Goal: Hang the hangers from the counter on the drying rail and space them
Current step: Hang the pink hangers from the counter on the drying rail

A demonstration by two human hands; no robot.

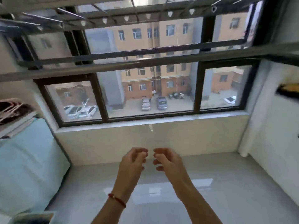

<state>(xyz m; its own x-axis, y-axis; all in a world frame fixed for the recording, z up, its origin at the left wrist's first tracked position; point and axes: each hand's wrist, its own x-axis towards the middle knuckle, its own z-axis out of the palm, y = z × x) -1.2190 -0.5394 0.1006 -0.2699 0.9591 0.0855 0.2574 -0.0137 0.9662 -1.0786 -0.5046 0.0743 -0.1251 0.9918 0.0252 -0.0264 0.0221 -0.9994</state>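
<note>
Left hand (133,160) and right hand (166,160) raised side by side, apart, fingers loosely curled, holding nothing, below the drying rail (145,63).

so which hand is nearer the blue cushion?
Left. The left hand sits on the blue cushion's side; the right hand is just beyond it, farther away.

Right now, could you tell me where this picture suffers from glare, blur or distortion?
Head view: daylight from the window reflects as glare on the glossy floor; the drying rail bows with wide-angle distortion; both the left hand and right hand are slightly motion-blurred.
</note>
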